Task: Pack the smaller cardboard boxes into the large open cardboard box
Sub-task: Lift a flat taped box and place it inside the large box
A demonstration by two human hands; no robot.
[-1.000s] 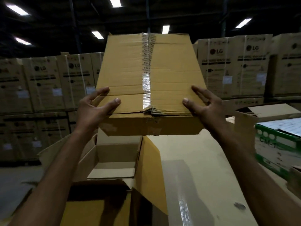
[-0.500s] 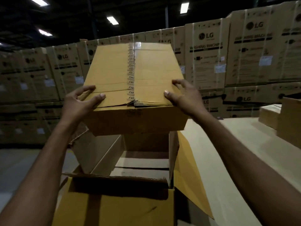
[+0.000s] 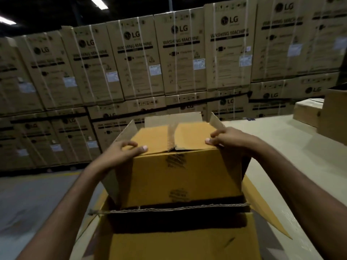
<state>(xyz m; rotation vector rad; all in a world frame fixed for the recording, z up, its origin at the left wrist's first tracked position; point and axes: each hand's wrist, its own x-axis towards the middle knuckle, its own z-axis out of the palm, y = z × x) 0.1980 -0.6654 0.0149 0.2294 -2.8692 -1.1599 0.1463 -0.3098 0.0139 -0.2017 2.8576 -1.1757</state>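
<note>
We grip the smaller box (image 3: 180, 177) between our left hand (image 3: 125, 151) and right hand (image 3: 228, 137), only halfway into the large box (image 3: 178, 244).

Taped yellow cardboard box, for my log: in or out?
Partly in: taped yellow cardboard box sits between raised flaps of large open cardboard box.

Dim, soft picture

I see ceiling strips (image 3: 99, 3) glowing white far above the left hand (image 3: 122, 152). Deep shadow fills the large open box (image 3: 169, 207) below the right hand (image 3: 228, 137). The smaller box (image 3: 180, 177) between them is motion-blurred; stacked cartons (image 3: 180, 57) beyond bow at the edges
</note>
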